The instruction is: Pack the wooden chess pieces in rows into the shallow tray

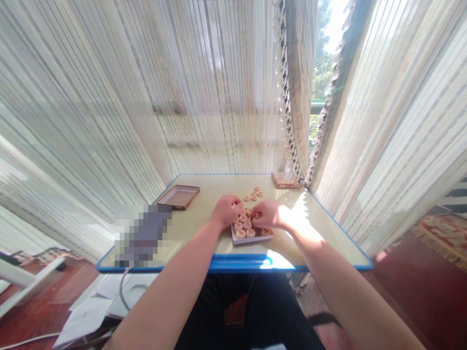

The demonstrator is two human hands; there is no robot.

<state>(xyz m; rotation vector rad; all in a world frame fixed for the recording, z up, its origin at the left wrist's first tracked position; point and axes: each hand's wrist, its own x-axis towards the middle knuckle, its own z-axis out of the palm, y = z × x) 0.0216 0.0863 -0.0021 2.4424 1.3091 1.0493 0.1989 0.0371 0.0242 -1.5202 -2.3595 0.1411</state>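
Note:
A shallow open box (257, 240) in front of me holds several round wooden Chinese chess pieces (241, 233) with red characters, set in rows. One piece (266, 232) sits apart near its right corner. My left hand (225, 212) is at the box's far left edge, its fingers curled together; what they hold, if anything, is hidden. Over the right part of the box, my right hand (270, 214) pinches its fingertips together on a chess piece, mostly covered by the fingers. Beyond both hands, several loose pieces (254, 194) lie on the table.
An open lid or tray (178, 196) lies at the table's left rear. A flat box (286, 180) is at the far right corner. A pixelated dark object (146, 233) with a cable lies on the left. The table (328, 243) has a blue edge; curtains hang behind it.

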